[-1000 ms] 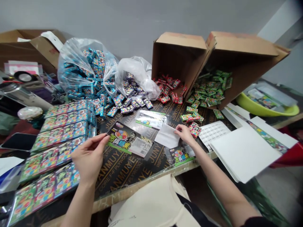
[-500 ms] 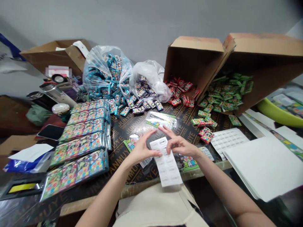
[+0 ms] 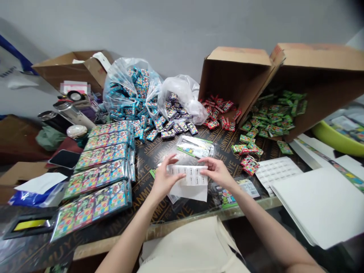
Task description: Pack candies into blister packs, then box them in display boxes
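Observation:
My left hand (image 3: 164, 181) and my right hand (image 3: 218, 171) hold a white sheet of small labels (image 3: 189, 182) between them, pinched at its left and right ends, over the dark printed tabletop (image 3: 142, 159). The sheet lies sideways, label side up. Under my hands lie clear candy packets with green printed cards (image 3: 196, 146). One more such packet (image 3: 239, 191) sits by my right wrist near the table edge.
Rows of filled packets (image 3: 99, 170) lie at left. Behind are plastic bags of blue candies (image 3: 127, 94) and purple candies (image 3: 178, 117), and tipped cartons spilling red candies (image 3: 220, 110) and green candies (image 3: 270, 117). White sheets (image 3: 313, 197) lie at right beside a green basin (image 3: 335, 138).
My right hand picked the label sheet off the table and brought it in front of me. My left hand let go of a packet and took the sheet's other end. The sheet turned sideways.

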`<state>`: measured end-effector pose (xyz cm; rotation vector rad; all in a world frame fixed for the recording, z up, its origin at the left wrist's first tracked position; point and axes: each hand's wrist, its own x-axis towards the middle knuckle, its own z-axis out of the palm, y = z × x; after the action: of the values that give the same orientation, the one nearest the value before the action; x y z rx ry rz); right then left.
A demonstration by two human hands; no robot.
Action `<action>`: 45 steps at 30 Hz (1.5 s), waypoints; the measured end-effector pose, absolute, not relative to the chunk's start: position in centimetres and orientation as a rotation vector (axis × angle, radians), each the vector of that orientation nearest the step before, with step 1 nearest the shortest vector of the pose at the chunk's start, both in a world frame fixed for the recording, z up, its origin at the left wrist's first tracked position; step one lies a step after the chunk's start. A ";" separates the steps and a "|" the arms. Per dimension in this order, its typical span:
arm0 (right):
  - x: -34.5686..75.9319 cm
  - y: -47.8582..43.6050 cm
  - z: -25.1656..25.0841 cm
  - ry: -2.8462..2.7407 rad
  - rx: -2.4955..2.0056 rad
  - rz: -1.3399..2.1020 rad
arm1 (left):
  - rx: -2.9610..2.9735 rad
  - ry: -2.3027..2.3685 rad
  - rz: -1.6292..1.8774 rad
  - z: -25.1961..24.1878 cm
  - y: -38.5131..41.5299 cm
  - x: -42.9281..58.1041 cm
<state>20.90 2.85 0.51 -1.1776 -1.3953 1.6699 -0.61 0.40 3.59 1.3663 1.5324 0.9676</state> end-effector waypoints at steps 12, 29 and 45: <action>21.1 2.3 2.6 -1.622 -1.285 1.685 | 1.564 1.372 0.495 4.4 0.8 -1.1; 22.9 7.6 -3.1 -2.394 -1.360 1.141 | 0.732 1.374 0.709 -4.0 2.0 3.1; 21.5 13.8 -8.9 -2.361 -2.059 0.646 | 0.805 1.551 0.579 -8.1 3.9 4.4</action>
<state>21.53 13.76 -8.91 -2.0591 -2.3615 0.6460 4.36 3.91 -8.06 0.8055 1.5506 0.5792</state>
